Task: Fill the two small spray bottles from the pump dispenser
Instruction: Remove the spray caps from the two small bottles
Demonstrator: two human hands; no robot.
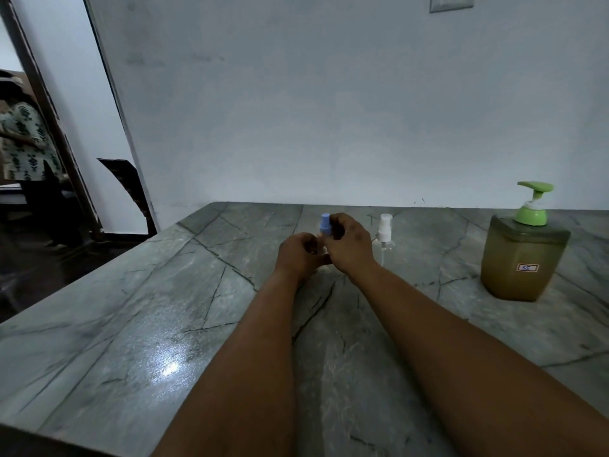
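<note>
Blue plastic marked the spray head (324,222) of the first small bottle (322,255), which stood on the grey stone counter (138,311) between both hands. The left hand (298,255) was wrapped around the clear body, fingers curled and grasping it low down. The right hand (347,244) was closed on the bottle's neck just beside the blue head; whether it gripped the collar itself was hidden by the fingers.

The step in hand appeared to be unscrewing this head so the bottle could be filled. To do it well:

1. The left hand should have held the body firmly against the counter, without squeezing the thin wall.
2. The right hand should have turned the collar rather than the nozzle, since the nozzle would probably spin or pull off.
3. The head should have been lifted straight up, as a dip tube likely hung inside.

The second spray bottle (384,240), with a white head, stood upright just to the right of the hands, capped and seemingly empty. The pump dispenser (524,258), amber-filled with a green pump, stood well apart at the right, its spout pointing left. Bringing the opened bottle under that spout would be easier than moving the heavy dispenser.
</note>
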